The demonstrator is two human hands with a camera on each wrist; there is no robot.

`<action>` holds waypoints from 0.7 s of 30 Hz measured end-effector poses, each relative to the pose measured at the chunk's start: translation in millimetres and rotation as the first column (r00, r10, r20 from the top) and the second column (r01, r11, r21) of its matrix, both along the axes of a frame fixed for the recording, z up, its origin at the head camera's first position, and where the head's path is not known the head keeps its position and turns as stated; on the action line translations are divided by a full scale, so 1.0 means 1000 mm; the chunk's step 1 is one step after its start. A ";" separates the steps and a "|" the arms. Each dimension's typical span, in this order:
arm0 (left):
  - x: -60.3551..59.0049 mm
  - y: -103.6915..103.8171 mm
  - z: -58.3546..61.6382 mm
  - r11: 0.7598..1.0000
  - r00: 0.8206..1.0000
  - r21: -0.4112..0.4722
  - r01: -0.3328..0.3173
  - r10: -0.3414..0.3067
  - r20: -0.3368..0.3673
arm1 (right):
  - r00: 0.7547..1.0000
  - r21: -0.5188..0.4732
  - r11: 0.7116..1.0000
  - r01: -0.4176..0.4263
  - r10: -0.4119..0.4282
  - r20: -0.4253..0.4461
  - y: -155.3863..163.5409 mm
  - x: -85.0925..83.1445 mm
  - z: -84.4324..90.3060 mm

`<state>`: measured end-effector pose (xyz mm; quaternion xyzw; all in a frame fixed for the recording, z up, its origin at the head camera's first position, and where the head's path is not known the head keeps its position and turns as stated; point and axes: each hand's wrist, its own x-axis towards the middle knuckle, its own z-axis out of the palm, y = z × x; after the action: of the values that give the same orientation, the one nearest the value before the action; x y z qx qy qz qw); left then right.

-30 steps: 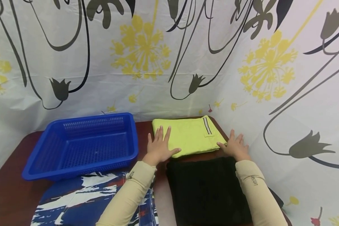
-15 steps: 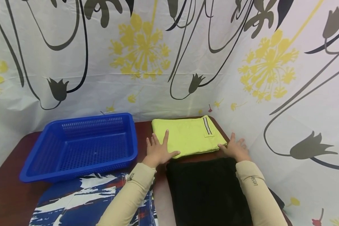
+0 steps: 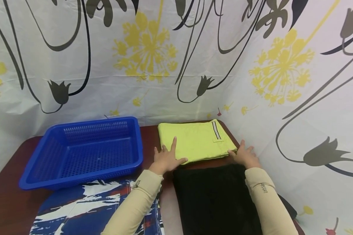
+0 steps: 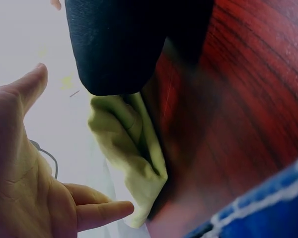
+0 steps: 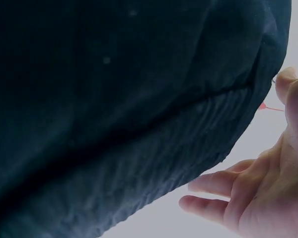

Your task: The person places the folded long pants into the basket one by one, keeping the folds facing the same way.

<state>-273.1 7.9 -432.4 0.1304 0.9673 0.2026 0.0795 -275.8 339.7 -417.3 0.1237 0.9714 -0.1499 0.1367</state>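
A folded yellow-green garment (image 3: 194,140) with a striped tab lies at the back right of the table. At its left front corner is my left hand (image 3: 165,160), fingers spread and overlapping its edge in the head view. The left wrist view shows that hand's fingers (image 4: 107,212) extended beside the garment's layered side (image 4: 126,144). My right hand (image 3: 244,156) is at the garment's right front corner, thumb at the edge, other fingers spread towards the wall; its palm (image 5: 273,193) faces the camera in the right wrist view. A folded black garment (image 3: 214,199) lies between the forearms.
A blue plastic basket (image 3: 98,156) stands at the back left of the dark red table (image 3: 6,182). In front of it lies a blue, white and red patterned garment (image 3: 85,209), partly under the left sleeve. White flower-printed sheeting (image 3: 106,65) closes off the back and right.
The left hand's fingers have bent lower along the yellow-green garment's left side. The right hand's fingers have lowered slightly. The garments have stayed in place.
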 end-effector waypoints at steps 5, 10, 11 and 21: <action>-0.001 0.000 -0.002 1.000 0.999 0.022 0.008 -0.009 0.033 | 1.000 -0.014 1.000 0.004 -0.004 0.010 0.000 0.000 -0.003; -0.001 0.000 -0.007 1.000 0.999 0.024 0.009 -0.010 0.044 | 0.999 -0.032 0.999 0.014 -0.013 0.036 0.003 0.000 -0.013; -0.001 0.000 -0.007 1.000 0.999 0.021 0.007 -0.007 0.045 | 0.999 -0.035 0.999 0.014 -0.013 0.038 0.003 0.000 -0.015; -0.005 -0.001 -0.012 0.999 0.995 0.006 -0.037 0.036 0.097 | 0.998 -0.079 0.995 -0.056 0.057 0.014 0.006 -0.011 -0.022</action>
<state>-278.6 7.2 -444.2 0.1031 0.9637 0.2140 0.1221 -287.2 345.6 -439.3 0.0917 0.9667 -0.1831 0.1535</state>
